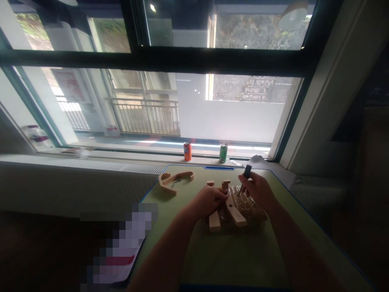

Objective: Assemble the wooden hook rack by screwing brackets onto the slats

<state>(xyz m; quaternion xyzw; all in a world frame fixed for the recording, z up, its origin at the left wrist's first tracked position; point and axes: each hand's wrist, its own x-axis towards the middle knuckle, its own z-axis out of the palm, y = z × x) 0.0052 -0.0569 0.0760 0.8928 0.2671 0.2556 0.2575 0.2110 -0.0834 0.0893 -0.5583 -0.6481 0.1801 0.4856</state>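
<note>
My right hand (257, 187) grips a screwdriver (247, 172) with a dark handle; its shaft points down at a clear plastic tray (257, 215). Small parts seem to lie in the tray, too fine to make out. My left hand (208, 199) is closed on a light wooden piece (235, 214) with a dark hole, which rests slantwise over the tray. Beside it, partly under my left hand, lies a second wooden piece (214, 222). Farther left on the table sits a curved wooden frame (165, 184), apart from both hands.
The green table (200, 259) with blue edges stands against the window sill. An orange can (187, 151) and a green can (223, 153) stand on the sill. Grey cloth (259, 163) lies at the back right corner. A plastic jar (36, 133) is far left.
</note>
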